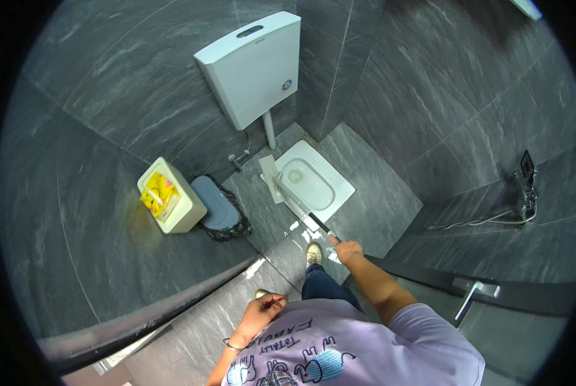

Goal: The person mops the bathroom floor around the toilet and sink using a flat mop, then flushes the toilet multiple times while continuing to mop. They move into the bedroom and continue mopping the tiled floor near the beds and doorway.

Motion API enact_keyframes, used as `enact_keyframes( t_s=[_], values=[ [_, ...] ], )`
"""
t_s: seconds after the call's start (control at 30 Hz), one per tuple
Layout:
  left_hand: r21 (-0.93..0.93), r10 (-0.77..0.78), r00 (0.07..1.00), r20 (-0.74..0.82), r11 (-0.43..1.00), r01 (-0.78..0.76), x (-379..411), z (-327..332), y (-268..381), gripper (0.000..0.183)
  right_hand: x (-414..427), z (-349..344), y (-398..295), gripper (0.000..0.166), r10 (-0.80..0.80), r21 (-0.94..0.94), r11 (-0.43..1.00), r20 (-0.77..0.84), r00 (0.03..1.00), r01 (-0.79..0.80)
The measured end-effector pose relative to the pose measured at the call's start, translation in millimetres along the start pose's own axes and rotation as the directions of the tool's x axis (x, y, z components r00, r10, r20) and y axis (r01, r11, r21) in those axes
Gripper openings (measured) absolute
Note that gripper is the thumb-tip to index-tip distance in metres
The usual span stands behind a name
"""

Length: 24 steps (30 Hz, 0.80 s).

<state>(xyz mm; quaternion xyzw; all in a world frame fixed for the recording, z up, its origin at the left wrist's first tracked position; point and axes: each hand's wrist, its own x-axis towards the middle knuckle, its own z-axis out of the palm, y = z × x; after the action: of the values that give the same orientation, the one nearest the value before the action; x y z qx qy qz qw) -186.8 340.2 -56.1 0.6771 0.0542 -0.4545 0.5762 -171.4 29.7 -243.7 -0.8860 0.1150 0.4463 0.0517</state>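
My right hand (348, 252) grips the dark handle section of a long-handled floor cleaning tool (270, 179). A pale shaft runs from the grip to its flat white head, which lies along the left side of a white ceramic squat toilet (312, 186). Whether the head is a squeegee or a mop is unclear. The shaft crosses over the toilet's near left rim. My left hand (266, 310) hangs by my waist, fingers loosely curled in, with nothing visible in it; a bracelet circles that wrist.
A white cistern (256, 67) hangs above the toilet. To the left are a black-lined waste bin with a grey-blue lid (215, 202) and a cream box (184, 212) with a yellow tissue pack (160, 195). A shower fitting (528, 202) and a door handle (471, 296) are right.
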Motion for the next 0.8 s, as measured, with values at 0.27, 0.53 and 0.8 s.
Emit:
enact_keyframes(
  t_s=[0.27,0.53,0.8],
  values=[
    [-0.016,-0.073,0.997,0.0,0.997,0.073,60.4,34.1,66.2,0.021,11.2,-6.8,96.7,0.076,0.017,0.202,0.979,-0.128,0.992,0.009],
    [0.235,0.225,0.965,-0.135,0.953,-0.189,158.3,36.4,100.2,0.019,10.1,-32.1,106.9,0.08,-0.023,0.281,0.958,-0.107,0.994,0.053],
    [0.918,0.901,0.433,0.032,0.145,-0.369,264.5,-36.1,306.5,0.036,85.9,-76.2,40.8,0.079,-0.017,0.483,0.874,-0.053,0.998,0.041]
  ],
)
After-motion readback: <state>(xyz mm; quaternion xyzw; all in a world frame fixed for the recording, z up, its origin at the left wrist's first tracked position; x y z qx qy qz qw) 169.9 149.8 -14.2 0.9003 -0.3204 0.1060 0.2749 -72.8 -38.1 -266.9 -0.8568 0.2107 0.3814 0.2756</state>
